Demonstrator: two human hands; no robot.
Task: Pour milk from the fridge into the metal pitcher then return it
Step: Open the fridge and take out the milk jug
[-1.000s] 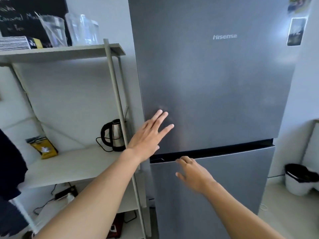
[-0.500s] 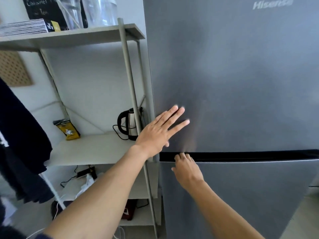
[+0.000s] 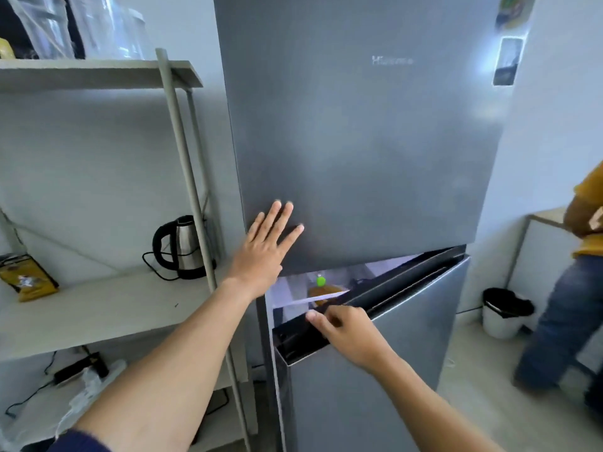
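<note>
So the lower fridge door (image 3: 375,370) has just cracked open. Half a second back it was flush with the upper door and there was only that dark handle slot between them; now its top edge is swung out toward the camera and you can see into the lit interior just behind the grip. The right hand (image 3: 349,337) is hooked into the recessed handle along the top of that door, fingers curled over the lip and pulling. The left hand (image 3: 266,246) is flat and spread against the upper door (image 3: 359,141), up and to the left of the grip, holding nothing, and it looks like it's bracing so the upper door stays put. Just past the right-hand fingers, inside the gap, there's something with a green cap (image 3: 321,281) and an orange-ish blob under it, too blurry to call. No milk visible yet, and the metal pitcher isn't in frame at all. My read: the seal is broken, so this is still step one; the door needs to swing a lot wider before anyone can find the milk. There's also another person (image 3: 574,288) standing well off to the right.
</note>
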